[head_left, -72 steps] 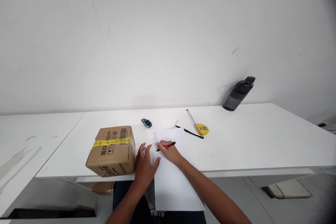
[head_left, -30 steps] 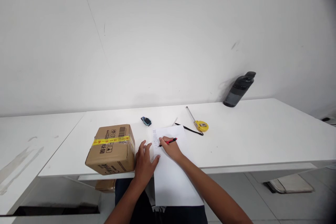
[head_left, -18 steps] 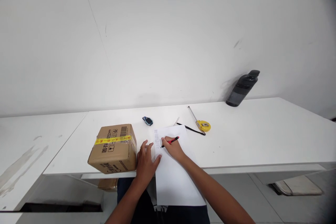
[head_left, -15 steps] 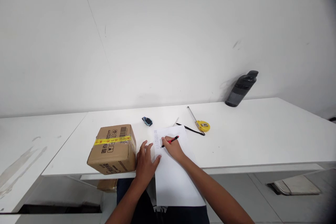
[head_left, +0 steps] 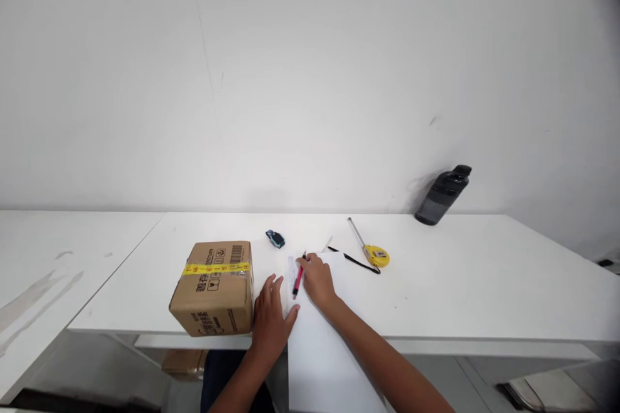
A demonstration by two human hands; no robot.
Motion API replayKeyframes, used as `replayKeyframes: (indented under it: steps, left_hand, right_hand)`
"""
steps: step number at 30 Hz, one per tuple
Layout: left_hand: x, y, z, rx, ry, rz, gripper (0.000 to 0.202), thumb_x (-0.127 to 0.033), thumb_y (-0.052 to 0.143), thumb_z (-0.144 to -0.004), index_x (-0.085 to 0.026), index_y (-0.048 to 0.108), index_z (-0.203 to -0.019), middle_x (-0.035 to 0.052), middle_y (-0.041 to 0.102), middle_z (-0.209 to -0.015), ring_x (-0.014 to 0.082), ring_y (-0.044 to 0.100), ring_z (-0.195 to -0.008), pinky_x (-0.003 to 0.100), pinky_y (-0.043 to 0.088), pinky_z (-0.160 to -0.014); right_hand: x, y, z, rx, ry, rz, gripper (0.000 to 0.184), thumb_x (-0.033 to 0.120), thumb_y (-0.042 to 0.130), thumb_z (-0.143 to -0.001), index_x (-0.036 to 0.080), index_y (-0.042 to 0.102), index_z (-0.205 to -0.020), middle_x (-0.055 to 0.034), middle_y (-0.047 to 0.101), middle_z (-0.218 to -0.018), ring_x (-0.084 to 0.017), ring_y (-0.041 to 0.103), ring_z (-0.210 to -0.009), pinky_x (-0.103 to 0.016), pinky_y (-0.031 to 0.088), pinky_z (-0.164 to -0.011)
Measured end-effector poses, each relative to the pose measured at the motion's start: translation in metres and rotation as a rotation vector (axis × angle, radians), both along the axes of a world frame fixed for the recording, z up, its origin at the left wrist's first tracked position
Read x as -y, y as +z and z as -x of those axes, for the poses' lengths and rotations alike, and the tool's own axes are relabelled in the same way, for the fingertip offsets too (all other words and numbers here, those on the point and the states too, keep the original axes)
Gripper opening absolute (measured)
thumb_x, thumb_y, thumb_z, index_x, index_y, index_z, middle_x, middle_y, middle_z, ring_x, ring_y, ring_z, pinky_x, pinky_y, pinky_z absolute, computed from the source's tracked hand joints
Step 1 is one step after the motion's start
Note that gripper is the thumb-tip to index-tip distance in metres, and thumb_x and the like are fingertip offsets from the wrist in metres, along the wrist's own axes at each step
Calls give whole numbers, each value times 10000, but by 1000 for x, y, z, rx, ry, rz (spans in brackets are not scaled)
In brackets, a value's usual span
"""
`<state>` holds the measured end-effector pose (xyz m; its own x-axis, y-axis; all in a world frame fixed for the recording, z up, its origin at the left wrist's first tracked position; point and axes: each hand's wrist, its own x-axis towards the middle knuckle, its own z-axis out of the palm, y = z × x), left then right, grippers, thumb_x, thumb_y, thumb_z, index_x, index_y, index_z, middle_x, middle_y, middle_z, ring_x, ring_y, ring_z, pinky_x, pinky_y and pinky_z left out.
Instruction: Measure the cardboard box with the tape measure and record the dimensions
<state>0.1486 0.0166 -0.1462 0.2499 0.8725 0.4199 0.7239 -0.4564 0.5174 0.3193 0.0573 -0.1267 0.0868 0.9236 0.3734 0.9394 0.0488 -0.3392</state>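
Observation:
A red-and-black pen (head_left: 299, 279) lies at a slant over the upper left of a white sheet of paper (head_left: 322, 348). My right hand (head_left: 318, 279) has its curled fingers on the pen, near its far end. Small rows of marks run down the paper's left edge. My left hand (head_left: 270, 313) is open between the box and the paper, fingers spread and thumb at the sheet's left edge. Directly left of that hand stands a taped brown cardboard box (head_left: 213, 284), with yellow tape measure-like strip across its top.
A yellow tape measure (head_left: 376, 255) with its blade partly out and a black strap (head_left: 356, 261) lie right of the paper. Behind the box is a small dark blue object (head_left: 276, 239). A dark bottle (head_left: 442, 195) leans against the wall. Another box (head_left: 184, 363) sits below the table.
The pen has swung round in my right hand, its red end now towards me instead of to the right. My left hand stays beside the paper. The whole view has tilted up slightly.

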Motion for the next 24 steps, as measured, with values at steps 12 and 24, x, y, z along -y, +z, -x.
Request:
replayKeyframes:
  steps: [12,24]
  left_hand:
    - [0,-5,3,5,-28,-4,612,-281,539,-848,-210,358,-1428,123,461,-1461,284,419,-1360,487,383,-1081]
    - [-3,-11,3,12,-29,-84,580,-289,536,-858,-183,395,-1410,132,502,-1424,271,455,-1326,455,390,-1066]
  right_hand:
    - [-83,7,26,206,91,50,711,-95,432,-713,265,573,-1310,-112,344,-1555,-306,275,-1441,-502,238,-1098]
    - [-28,13,-11,449,340,44,638,-37,479,-772,273,574,-1322,-85,328,-1567,-282,217,-1469,-511,198,-1146]
